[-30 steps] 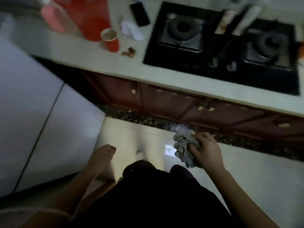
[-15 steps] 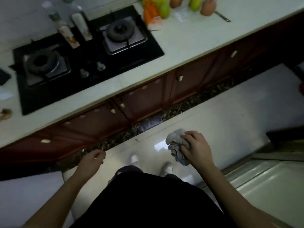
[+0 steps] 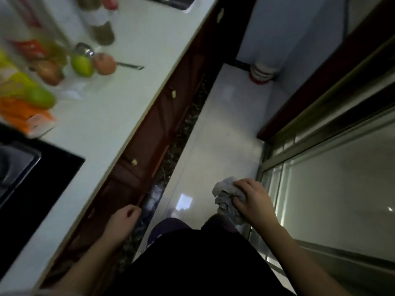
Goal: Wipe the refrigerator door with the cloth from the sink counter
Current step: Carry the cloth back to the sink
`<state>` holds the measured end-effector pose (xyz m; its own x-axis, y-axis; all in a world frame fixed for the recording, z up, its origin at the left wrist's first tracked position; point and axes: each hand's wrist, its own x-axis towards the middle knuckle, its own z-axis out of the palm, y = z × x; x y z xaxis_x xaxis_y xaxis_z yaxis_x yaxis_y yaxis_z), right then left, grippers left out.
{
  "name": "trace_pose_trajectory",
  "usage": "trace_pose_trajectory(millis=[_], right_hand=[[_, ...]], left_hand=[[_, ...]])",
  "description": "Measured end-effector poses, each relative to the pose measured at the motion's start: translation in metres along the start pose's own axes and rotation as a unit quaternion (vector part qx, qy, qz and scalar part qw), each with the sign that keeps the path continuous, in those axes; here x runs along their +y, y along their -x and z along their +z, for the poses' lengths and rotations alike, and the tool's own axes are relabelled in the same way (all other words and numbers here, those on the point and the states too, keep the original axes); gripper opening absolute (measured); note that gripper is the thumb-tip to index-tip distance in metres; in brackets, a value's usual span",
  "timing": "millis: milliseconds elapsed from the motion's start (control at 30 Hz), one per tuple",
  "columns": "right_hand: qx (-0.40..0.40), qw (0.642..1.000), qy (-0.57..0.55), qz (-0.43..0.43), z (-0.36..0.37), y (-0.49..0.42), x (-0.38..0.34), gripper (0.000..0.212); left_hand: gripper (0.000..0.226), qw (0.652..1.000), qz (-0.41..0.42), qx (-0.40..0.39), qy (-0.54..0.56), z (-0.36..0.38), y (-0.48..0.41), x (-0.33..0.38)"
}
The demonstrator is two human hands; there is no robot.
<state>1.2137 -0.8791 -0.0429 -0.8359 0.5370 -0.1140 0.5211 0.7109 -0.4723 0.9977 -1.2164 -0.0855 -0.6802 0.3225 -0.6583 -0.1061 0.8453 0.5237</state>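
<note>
A crumpled grey cloth (image 3: 226,197) is bunched in my right hand (image 3: 252,198), held at waist height over the pale floor, close to a sliding glass door. My left hand (image 3: 123,221) hangs beside the dark red cabinet fronts with its fingers curled and nothing in it. The refrigerator is out of view in this frame.
A white counter (image 3: 119,99) runs along the left with fruit (image 3: 82,65), bottles (image 3: 99,22), an orange packet (image 3: 27,118) and the black hob (image 3: 32,167). Glass sliding door (image 3: 333,189) at right. A red and white container (image 3: 264,72) stands on the floor ahead. The aisle is narrow.
The view has swung right: the refrigerator and then most of the hob left the frame, and the sliding door came in. My right hand kept hold of the cloth.
</note>
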Motion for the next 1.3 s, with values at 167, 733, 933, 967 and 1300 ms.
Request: trace_pose_trajectory(millis=[167, 733, 933, 967, 1300], right_hand=[[0.057, 0.998, 0.008, 0.026, -0.023, -0.035, 0.013, 0.038], [0.018, 0.991, -0.107, 0.081, -0.075, -0.268, 0.121, 0.031], [0.027, 0.992, -0.105, 0.069, -0.116, -0.370, 0.156, 0.031], [0.030, 0.992, -0.104, 0.071, -0.121, -0.385, 0.162, 0.031], [0.103, 0.975, -0.102, 0.167, -0.183, -0.513, 0.215, 0.030]], left_hand=[[0.017, 0.988, 0.106, -0.062, -0.093, -0.013, -0.083, 0.110], [0.018, 0.997, 0.019, -0.002, -0.074, -0.001, -0.217, 0.277], [0.021, 0.997, -0.027, 0.016, -0.071, 0.002, -0.258, 0.325], [0.020, 0.996, -0.026, 0.011, -0.081, 0.003, -0.270, 0.338], [0.024, 0.982, 0.049, -0.109, -0.146, 0.018, -0.432, 0.531]])
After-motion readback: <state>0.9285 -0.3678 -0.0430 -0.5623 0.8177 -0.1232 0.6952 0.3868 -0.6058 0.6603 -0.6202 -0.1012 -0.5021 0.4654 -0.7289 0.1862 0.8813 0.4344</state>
